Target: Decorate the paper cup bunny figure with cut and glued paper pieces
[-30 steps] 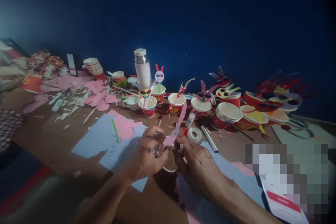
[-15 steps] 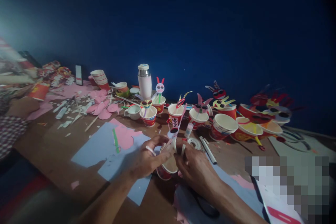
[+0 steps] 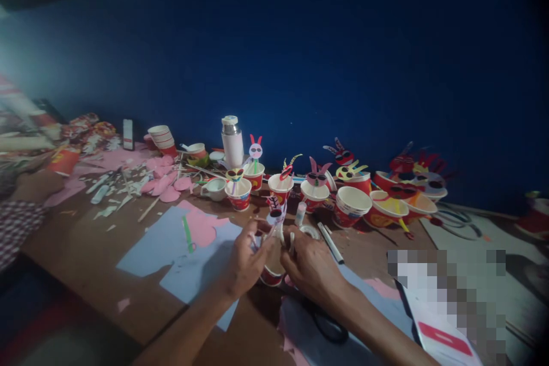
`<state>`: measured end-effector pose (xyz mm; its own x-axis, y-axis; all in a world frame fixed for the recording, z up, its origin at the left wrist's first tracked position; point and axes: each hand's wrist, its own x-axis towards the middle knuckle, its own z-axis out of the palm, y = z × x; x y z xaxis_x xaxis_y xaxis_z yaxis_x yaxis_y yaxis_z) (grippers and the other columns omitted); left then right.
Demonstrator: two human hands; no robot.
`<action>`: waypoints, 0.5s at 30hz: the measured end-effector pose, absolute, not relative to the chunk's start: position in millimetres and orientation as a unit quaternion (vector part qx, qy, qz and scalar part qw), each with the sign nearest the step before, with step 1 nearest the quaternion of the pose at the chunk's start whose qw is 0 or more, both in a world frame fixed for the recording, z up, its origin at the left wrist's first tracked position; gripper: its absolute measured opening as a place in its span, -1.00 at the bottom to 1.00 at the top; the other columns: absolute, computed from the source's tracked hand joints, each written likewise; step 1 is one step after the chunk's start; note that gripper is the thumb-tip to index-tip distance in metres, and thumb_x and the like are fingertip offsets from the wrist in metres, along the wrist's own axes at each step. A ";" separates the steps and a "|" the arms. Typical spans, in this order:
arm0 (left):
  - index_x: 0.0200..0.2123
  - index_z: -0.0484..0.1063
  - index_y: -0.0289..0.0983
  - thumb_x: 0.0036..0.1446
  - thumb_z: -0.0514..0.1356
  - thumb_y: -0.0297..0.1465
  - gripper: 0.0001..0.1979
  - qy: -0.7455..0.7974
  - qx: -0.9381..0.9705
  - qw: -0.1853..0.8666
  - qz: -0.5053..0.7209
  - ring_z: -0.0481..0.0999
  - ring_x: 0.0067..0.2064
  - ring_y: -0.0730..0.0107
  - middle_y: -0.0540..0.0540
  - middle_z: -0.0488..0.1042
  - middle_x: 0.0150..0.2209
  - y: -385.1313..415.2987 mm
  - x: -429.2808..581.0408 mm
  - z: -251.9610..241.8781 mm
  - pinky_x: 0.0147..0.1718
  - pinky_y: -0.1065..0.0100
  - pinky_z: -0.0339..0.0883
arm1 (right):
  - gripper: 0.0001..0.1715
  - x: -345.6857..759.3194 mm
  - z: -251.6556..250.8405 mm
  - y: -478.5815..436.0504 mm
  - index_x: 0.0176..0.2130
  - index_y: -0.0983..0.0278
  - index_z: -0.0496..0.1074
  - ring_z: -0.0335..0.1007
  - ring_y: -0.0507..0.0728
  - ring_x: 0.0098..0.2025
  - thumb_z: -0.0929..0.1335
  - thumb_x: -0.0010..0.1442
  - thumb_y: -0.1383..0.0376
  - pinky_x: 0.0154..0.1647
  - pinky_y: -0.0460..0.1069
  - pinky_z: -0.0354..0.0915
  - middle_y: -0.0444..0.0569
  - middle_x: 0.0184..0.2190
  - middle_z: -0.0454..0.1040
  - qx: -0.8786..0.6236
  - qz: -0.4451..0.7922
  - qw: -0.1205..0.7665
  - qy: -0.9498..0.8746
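Note:
A red paper cup (image 3: pixel 273 275) with a pale inside stands between my two hands, its mouth toward me. A paper figure (image 3: pixel 275 215) with a pale face, dark glasses and red patterned ears rises from the cup's far rim. My left hand (image 3: pixel 247 260) is closed around the cup's left side, thumb over the rim by the figure's base. My right hand (image 3: pixel 309 258) is closed at the right rim, its fingertips pinching there. A small white strip (image 3: pixel 292 243) sticks up between the right fingers. The fingertips partly hide the figure's lower end.
Behind stand several cups with paper figures (image 3: pixel 238 193), stacked cups (image 3: pixel 351 205), a glue bottle (image 3: pixel 301 213), a tape roll (image 3: pixel 309 233) and a marker (image 3: pixel 330 243). Blue paper (image 3: pixel 150 240) and pink scraps lie left. A thermos (image 3: pixel 233 146) stands behind; another person's arm (image 3: pixel 38 183) is far left.
The figure on the cup has swung from leaning right to more upright and lower. Both hands stay at the cup's rim. The view has shifted slightly.

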<state>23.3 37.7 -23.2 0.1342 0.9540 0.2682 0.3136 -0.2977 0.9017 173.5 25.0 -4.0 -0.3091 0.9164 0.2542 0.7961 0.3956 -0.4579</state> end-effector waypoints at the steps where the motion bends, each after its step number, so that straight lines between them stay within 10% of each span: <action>1: -0.23 0.30 -0.28 0.14 0.05 -0.32 -0.82 0.473 0.677 0.340 0.450 0.42 -0.19 0.32 -0.11 0.43 -0.26 35.8 24.9 -22.3 -0.16 0.33 0.28 | -0.81 173.0 -4.3 24.4 -0.26 0.32 0.30 0.37 0.07 -0.48 0.20 0.07 0.44 -0.46 -0.11 0.08 -0.08 -0.52 0.44 -0.533 0.116 0.246 -0.801; 15: -0.13 0.27 -0.25 0.21 -0.07 -0.30 -0.76 0.471 0.688 0.344 0.432 0.40 -0.22 0.31 -0.12 0.43 -0.24 31.7 31.6 -26.6 -0.20 0.29 0.26 | -0.81 170.7 -19.7 28.4 -0.22 0.38 0.25 0.37 0.08 -0.64 0.13 0.21 0.37 -0.65 -0.11 -0.04 -0.05 -0.65 0.44 -0.541 -0.016 0.241 -0.806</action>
